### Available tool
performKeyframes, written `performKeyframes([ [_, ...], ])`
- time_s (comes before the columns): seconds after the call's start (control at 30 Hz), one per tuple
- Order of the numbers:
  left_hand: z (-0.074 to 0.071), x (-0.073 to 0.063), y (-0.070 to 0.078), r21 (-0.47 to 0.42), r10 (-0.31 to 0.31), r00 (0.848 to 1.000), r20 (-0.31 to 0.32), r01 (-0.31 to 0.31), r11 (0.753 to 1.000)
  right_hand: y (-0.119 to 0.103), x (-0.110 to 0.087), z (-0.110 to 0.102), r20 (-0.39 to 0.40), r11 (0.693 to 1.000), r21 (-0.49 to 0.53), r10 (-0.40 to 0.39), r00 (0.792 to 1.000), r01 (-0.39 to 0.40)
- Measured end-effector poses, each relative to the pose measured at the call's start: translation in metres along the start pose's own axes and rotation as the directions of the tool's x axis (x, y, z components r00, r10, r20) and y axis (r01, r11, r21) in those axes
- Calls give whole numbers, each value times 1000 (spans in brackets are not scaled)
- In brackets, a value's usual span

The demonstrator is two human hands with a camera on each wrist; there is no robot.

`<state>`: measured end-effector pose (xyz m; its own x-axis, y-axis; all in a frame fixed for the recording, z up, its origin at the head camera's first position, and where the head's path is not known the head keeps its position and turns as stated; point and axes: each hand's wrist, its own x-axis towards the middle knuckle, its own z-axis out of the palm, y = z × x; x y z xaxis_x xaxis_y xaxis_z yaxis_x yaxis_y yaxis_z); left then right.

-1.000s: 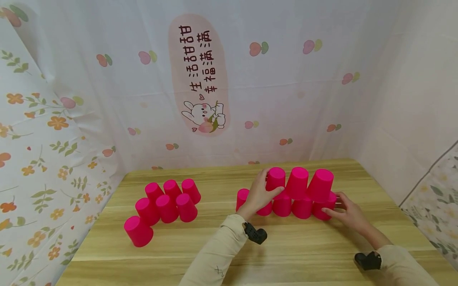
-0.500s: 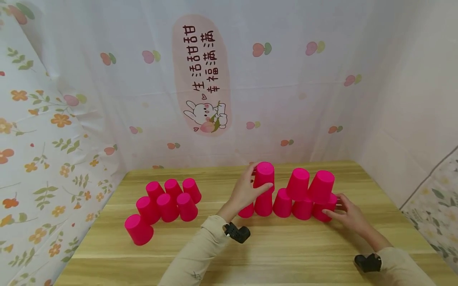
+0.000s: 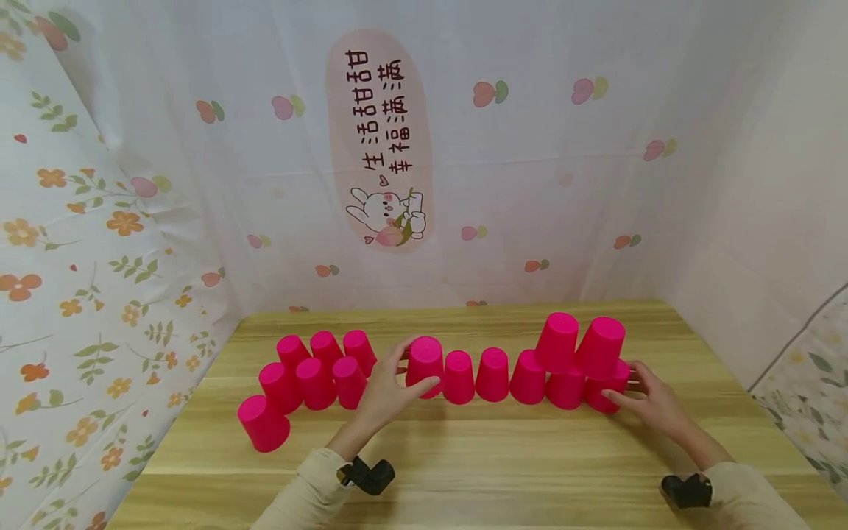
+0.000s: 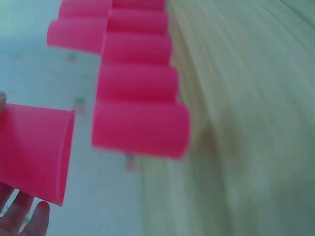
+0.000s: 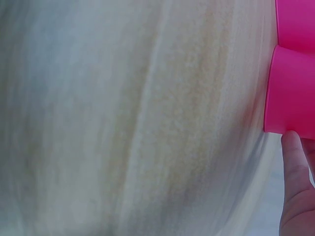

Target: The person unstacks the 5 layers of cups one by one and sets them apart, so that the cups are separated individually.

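My left hand point(image 3: 384, 394) grips an upside-down pink cup point(image 3: 424, 366) at the left end of a row of like cups, thumb in front and fingers behind. In the left wrist view, this held cup point(image 4: 34, 152) is apart from the row's nearest cup point(image 4: 140, 128). My right hand point(image 3: 652, 401) stays at the right end, its thumb and fingers touching the side of the last bottom cup point(image 3: 606, 389). The right wrist view shows the thumb point(image 5: 294, 167) extended against that cup's lower side. Two cups, one point(image 3: 556, 342) beside the other point(image 3: 600, 347), form an upper level there.
Several more upside-down pink cups point(image 3: 316, 384) are grouped on the left of the wooden table point(image 3: 503, 471), close behind my left wrist. A single front cup point(image 3: 263, 423) lies nearest the left edge. A printed curtain point(image 3: 543, 169) hangs behind the table.
My left hand has carried a cup off the left of the upper level, leftward and down past the row's end. Two upper cups stand where three did. My right hand has kept its place.
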<state>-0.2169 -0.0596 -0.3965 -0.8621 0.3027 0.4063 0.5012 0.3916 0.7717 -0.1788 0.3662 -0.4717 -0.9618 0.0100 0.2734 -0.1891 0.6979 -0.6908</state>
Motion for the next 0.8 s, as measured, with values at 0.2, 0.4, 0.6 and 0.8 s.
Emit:
performKeyframes([
  [0.2, -28, -32, -28, 24, -128, 991, -39, 129, 991, 0, -1, 1, -12, 1000, -14, -3, 1000, 3],
  [0.4, -55, -65, -49, -20, -299, 953, -59, 298, 954, -2, 0, 1, -2, 1000, 6, -5, 1000, 5],
  [0.6, -73, -88, -65, -7, -410, 904, -122, 413, 911, -5, 1, -1, 21, 1000, 11, 9, 1000, -10],
  [0.8, -88, -101, -79, 20, -439, 876, -197, 452, 892, -7, -1, -3, 52, 1000, 11, 28, 998, -28],
])
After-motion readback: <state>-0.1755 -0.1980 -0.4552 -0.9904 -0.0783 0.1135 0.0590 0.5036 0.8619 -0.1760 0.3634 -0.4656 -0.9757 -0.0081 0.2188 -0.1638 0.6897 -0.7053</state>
